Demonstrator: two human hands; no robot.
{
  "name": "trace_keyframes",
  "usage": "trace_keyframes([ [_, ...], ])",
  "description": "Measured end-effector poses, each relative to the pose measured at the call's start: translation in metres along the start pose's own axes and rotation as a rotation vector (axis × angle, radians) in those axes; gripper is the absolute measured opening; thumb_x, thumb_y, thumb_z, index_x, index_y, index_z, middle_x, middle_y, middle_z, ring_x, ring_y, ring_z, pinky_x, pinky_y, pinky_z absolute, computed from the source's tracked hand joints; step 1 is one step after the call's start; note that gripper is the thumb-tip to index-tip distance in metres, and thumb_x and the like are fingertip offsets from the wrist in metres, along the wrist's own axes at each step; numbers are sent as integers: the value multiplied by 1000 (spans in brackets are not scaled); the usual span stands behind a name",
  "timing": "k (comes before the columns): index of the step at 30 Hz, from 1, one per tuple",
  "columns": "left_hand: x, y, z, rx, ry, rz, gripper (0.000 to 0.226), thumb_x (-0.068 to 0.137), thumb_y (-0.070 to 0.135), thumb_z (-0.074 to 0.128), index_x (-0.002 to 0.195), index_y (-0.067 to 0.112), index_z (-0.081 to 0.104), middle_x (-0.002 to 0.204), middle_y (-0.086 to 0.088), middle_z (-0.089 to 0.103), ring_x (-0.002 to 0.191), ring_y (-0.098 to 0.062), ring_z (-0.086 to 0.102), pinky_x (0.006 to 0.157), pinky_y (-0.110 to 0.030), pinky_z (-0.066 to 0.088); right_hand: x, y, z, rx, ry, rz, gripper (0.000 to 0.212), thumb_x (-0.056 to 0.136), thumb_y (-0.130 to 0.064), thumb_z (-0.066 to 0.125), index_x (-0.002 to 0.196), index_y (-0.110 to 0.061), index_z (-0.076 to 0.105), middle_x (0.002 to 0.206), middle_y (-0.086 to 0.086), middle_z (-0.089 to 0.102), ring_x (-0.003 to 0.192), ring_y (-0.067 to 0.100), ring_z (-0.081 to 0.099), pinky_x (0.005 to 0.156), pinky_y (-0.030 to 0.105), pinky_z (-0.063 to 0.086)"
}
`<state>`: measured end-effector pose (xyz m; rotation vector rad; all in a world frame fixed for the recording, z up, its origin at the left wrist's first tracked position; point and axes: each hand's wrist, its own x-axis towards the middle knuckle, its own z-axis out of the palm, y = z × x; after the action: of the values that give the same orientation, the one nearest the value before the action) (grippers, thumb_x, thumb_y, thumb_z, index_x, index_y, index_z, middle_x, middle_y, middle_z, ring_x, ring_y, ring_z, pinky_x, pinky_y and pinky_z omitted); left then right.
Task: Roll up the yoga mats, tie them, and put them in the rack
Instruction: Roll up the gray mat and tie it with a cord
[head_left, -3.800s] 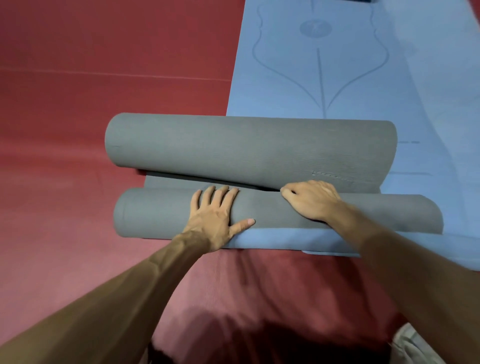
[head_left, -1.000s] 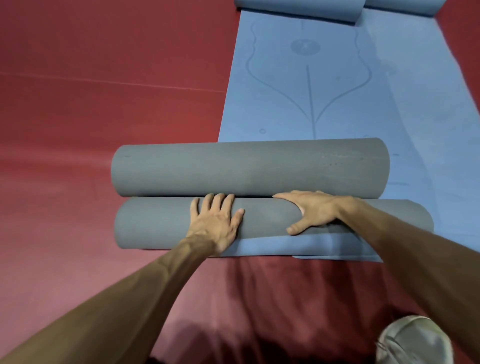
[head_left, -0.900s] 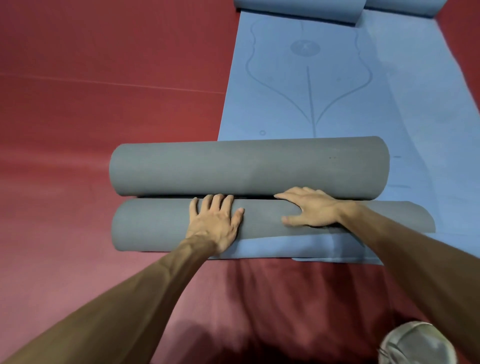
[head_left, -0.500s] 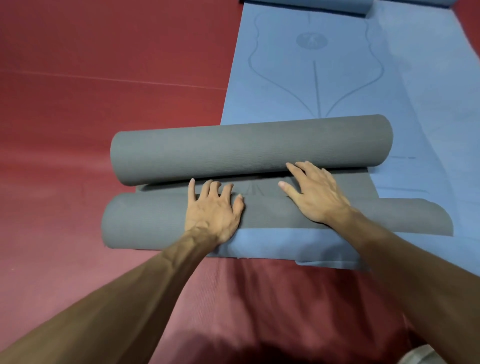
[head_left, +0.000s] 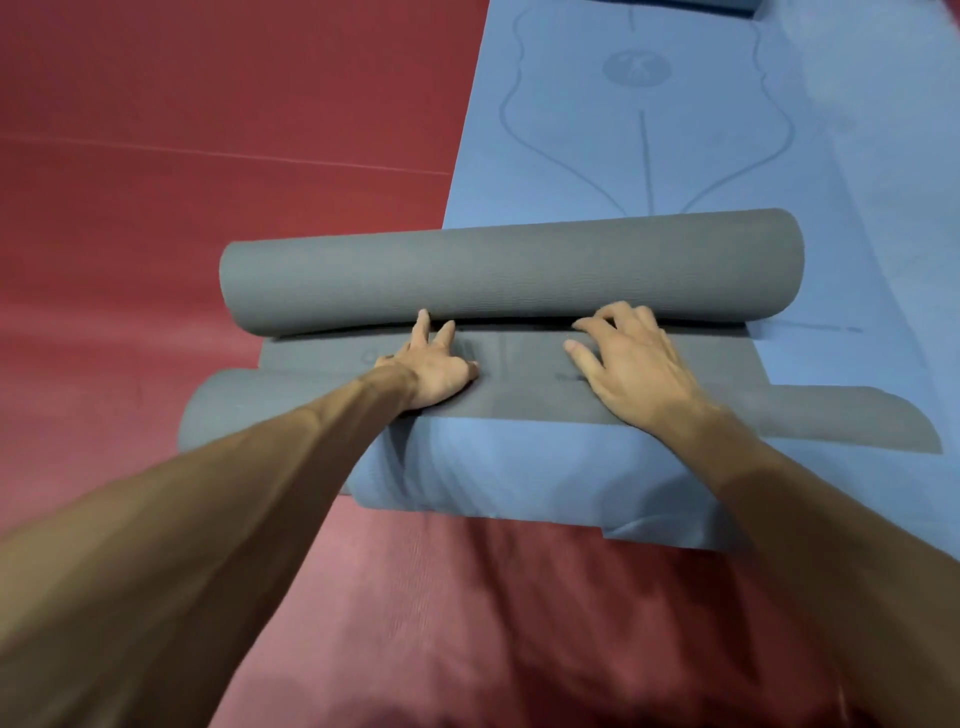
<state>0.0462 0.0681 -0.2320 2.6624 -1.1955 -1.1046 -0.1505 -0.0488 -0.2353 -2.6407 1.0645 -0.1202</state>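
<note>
As we lean over the grey mat (head_left: 511, 275), it lies across the blue mat (head_left: 675, 156), rolled at both ends with a flat stretch between; our left hand (head_left: 436, 369) presses that stretch, fingers straight and spread; our right hand (head_left: 628, 364) rests beside it, relaxed, gripping nothing, fingertips at the far roll; red floor (head_left: 208, 156) all round.

The far grey roll (head_left: 511, 270) has moved away from the near roll (head_left: 234, 415), which it lay against a second ago, and a flat strip of grey mat (head_left: 519, 358) now shows between them. The left hand (head_left: 434, 370) and right hand (head_left: 626, 366) have left the top of the near roll and slid out onto that strip, fingertips reaching the foot of the far roll.
</note>
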Motion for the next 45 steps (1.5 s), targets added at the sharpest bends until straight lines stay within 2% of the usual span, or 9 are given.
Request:
trace_keyframes([
  [6,20,-2,-4,-85,37,43,83,81,38,50,153,28,10,159,1,-18,147,-24,14,118,-44,15,-48,-29,11,-189,169,-196,45,97,-42,34,112,-14,66,101,5,65,92,29,60,89,43,43],
  [13,8,-2,-4,-50,278,123,64,88,37,47,148,25,29,160,-4,-10,136,-34,37,110,-42,31,-60,-32,12,-238,30,-293,106,62,-84,46,140,-12,47,136,5,52,123,26,50,104,45,35],
  [17,-1,3,-8,-80,360,143,56,89,33,46,144,22,37,160,-5,-10,128,-37,45,108,-41,35,-45,-28,6,-258,-142,-242,125,48,-81,64,151,-22,26,149,2,39,138,24,35,109,46,28],
  [22,-14,-1,-1,-4,372,181,53,93,38,39,144,25,36,160,-2,-7,131,-35,42,109,-43,32,-21,-35,-7,-226,-325,-186,126,45,-80,70,149,-26,22,142,-1,43,131,23,41,104,44,30],
  [27,-43,-11,12,229,374,287,54,100,46,24,148,22,29,160,1,10,145,-15,16,118,-47,5,-7,-47,-26,-189,-420,-130,120,43,-70,79,144,-26,32,132,-3,53,123,23,51,100,47,38],
  [31,-88,-24,37,257,306,280,65,97,55,23,153,22,11,160,3,10,147,-17,-1,118,-43,-6,-28,-53,-25,-171,-466,-121,113,43,-66,80,139,-26,37,118,-2,61,111,25,58,94,45,42],
  [36,-131,-39,55,305,205,365,80,91,61,39,153,23,7,159,1,11,147,-21,-1,117,-45,-5,-71,-61,-28,-112,-552,-139,100,47,-62,82,132,-26,44,115,0,65,106,25,59,88,36,42],
  [42,-154,-44,77,293,180,343,84,89,67,36,153,25,0,160,2,4,147,-21,-5,117,-45,-7,-95,-65,-22,-154,-514,-145,101,41,-64,82,127,-26,44,109,-1,63,104,25,59,82,36,39],
  [45,-148,-41,76,299,182,313,74,93,64,27,152,28,1,160,5,4,147,-20,-5,118,-44,-6,-100,-59,-18,-121,-503,-132,112,43,-70,80,138,-27,37,123,0,57,115,24,53,92,39,37],
])
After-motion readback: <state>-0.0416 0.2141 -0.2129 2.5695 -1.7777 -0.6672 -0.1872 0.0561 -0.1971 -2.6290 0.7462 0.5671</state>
